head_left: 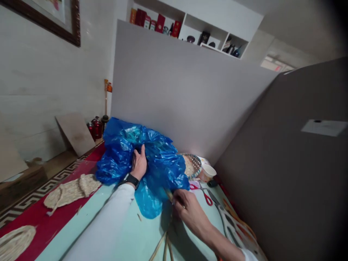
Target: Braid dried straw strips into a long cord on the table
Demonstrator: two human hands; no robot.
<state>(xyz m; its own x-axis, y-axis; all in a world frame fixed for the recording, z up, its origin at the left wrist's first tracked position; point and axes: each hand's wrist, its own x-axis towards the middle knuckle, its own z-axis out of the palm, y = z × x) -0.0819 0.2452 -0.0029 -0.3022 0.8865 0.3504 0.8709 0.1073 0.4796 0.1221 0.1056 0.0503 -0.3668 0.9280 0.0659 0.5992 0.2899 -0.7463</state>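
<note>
A crumpled blue plastic bag (160, 152) lies at the far side of the table. My left hand (139, 165), with a dark watch at the wrist, grips the bag near a dark fold; its fingertips are partly hidden there. Just right of the bag's near edge, my right hand (187, 208) is closed around a bundle of straw-coloured strands. Below that hand, the strands (165, 244) spread apart toward the table's near edge. Part of the bundle between bag and hand is blurred.
Woven straw soles (73, 192) lie on the red cloth at left. To the right are a round woven basket (191, 165), a white paper cup (208, 172), red-handled scissors (208, 199) and a pale cut-out piece (233, 230). Grey partitions (185, 94) enclose the back and right.
</note>
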